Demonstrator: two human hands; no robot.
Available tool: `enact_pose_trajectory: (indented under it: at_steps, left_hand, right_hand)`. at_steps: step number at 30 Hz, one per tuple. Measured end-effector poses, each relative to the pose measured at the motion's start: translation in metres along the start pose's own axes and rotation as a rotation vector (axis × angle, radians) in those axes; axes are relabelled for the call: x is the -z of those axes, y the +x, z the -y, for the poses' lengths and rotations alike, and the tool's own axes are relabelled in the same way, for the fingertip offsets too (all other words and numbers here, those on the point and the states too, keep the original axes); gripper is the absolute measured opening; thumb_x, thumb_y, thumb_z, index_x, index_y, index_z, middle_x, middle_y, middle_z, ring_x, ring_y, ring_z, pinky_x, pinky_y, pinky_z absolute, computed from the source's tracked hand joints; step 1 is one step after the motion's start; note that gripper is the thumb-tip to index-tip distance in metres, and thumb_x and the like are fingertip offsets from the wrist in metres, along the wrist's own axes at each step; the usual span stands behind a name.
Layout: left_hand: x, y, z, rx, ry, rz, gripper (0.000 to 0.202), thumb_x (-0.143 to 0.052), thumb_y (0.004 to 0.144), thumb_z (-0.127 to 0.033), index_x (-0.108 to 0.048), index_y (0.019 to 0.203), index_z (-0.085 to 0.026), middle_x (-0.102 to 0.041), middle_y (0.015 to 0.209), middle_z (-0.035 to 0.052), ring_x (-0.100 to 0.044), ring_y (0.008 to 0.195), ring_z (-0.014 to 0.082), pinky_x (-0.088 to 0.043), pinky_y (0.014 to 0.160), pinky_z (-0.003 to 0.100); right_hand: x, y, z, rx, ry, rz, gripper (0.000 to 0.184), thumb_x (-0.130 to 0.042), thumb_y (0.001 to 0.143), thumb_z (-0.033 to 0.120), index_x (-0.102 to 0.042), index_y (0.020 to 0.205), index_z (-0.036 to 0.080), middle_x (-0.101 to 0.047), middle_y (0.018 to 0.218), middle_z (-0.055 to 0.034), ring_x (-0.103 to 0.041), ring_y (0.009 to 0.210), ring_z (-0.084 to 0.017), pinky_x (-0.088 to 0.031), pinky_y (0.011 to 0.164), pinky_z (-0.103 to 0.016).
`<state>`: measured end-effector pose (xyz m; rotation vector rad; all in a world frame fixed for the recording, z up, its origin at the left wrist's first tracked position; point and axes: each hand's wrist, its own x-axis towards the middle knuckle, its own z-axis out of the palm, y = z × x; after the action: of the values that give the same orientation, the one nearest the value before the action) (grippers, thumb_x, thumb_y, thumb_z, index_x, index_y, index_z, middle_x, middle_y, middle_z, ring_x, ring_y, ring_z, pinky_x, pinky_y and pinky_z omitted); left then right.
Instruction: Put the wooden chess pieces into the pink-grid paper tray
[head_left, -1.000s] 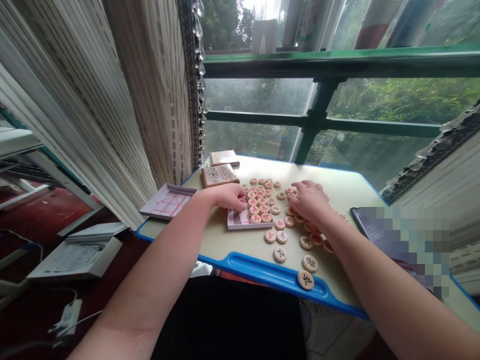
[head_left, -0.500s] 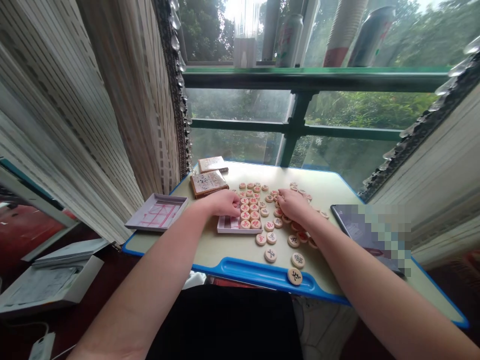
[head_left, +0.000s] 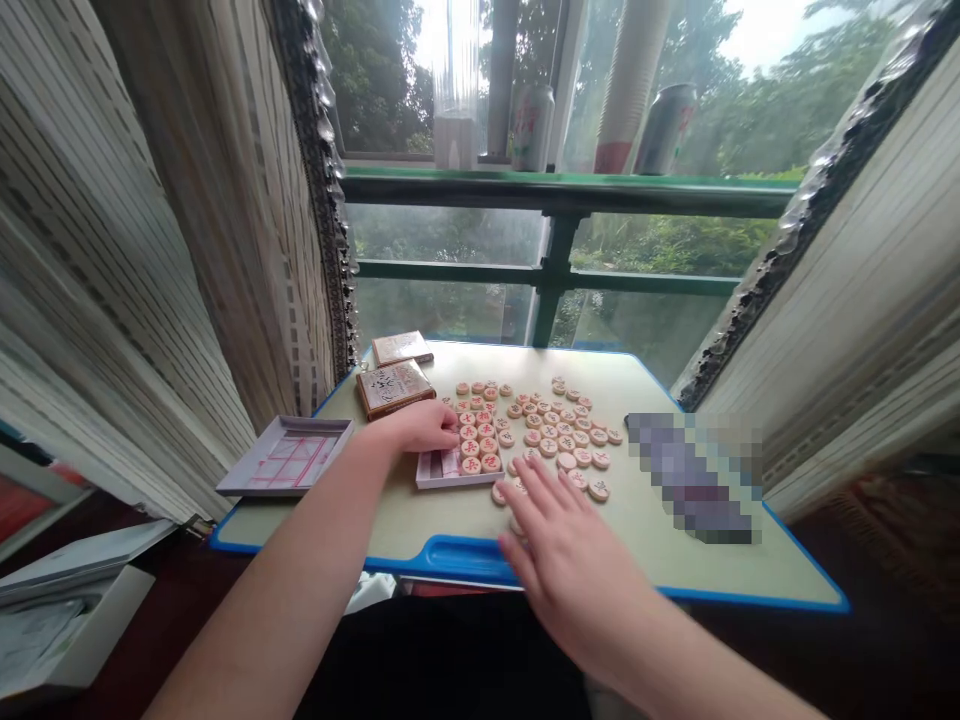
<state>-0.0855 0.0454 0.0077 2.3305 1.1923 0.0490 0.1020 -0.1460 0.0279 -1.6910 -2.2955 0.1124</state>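
Note:
My left hand [head_left: 426, 427] is closed, fingers curled down at the left part of a shallow cardboard box [head_left: 457, 480]. Whatever it pinches is hidden under the fingers. Inside the box, beside those fingertips, round wooden Chinese chess pieces [head_left: 470, 449] with red characters lie in rows. My right hand [head_left: 559, 530] is open, palm down with fingers spread, above the near part of the table. Its fingertips reach over some loose chess pieces [head_left: 566, 443], which are partly covered by it. Many more pieces lie scattered to the right of the box.
An empty box lid [head_left: 289, 455] with red lines inside sits at the table's left edge. Two small boxes [head_left: 396, 387] lie at the back left. A blurred dark flat object [head_left: 686, 475] is on the right. The blue-rimmed table [head_left: 442, 520] has a blue front tray [head_left: 469, 560].
My right hand has drawn back from the far pieces toward the front edge and opened. The pieces near the front edge now lie behind it. My left hand stays at the box.

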Motion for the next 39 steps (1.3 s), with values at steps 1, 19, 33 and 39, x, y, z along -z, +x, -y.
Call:
enact_pose_trajectory:
  at_steps: [1, 19, 33, 39]
  left_hand:
    - [0.0, 0.0, 0.0, -0.009, 0.006, 0.003, 0.018, -0.053, 0.064, -0.032, -0.044, 0.056, -0.018, -0.046, 0.052, -0.0031, -0.041, 0.051, 0.0108, -0.026, 0.047, 0.025]
    - [-0.001, -0.003, -0.001, 0.019, -0.129, 0.001, 0.012, -0.052, 0.057, -0.023, -0.042, 0.051, -0.018, -0.04, 0.047, -0.0042, -0.038, 0.047, 0.0095, -0.025, 0.044, 0.023]
    - [0.0, -0.005, -0.007, 0.109, -0.295, 0.035, 0.009, -0.051, 0.055, -0.022, -0.044, 0.049, -0.018, -0.051, 0.046, -0.0009, -0.048, 0.044, 0.0116, -0.034, 0.039, 0.021]
    - [0.002, -0.01, -0.014, 0.107, -0.399, -0.019, 0.008, -0.047, 0.057, -0.02, -0.049, 0.05, -0.017, -0.057, 0.046, 0.0006, -0.051, 0.041, 0.0118, -0.039, 0.041, 0.022]
  right_hand:
    - [-0.012, -0.01, 0.003, 0.023, -0.007, -0.033, 0.049, -0.042, 0.09, 0.038, -0.05, 0.135, 0.021, -0.036, 0.148, -0.0104, -0.029, 0.137, -0.033, -0.024, 0.11, -0.055]
    - [-0.028, 0.064, -0.075, -0.027, 0.048, -0.107, 0.034, -0.038, 0.091, 0.024, -0.064, 0.112, 0.016, -0.059, 0.127, -0.0097, -0.045, 0.126, -0.022, -0.035, 0.106, -0.037]
    - [-0.02, 0.123, -0.091, -0.09, -0.113, -0.07, 0.027, -0.049, 0.083, 0.027, -0.073, 0.095, 0.022, -0.072, 0.099, -0.0051, -0.052, 0.1, -0.024, -0.038, 0.088, -0.033]
    - [-0.018, 0.138, -0.088, -0.048, -0.103, 0.034, 0.033, -0.052, 0.078, 0.018, -0.071, 0.104, 0.024, -0.069, 0.106, -0.0052, -0.053, 0.104, -0.023, -0.039, 0.086, -0.031]
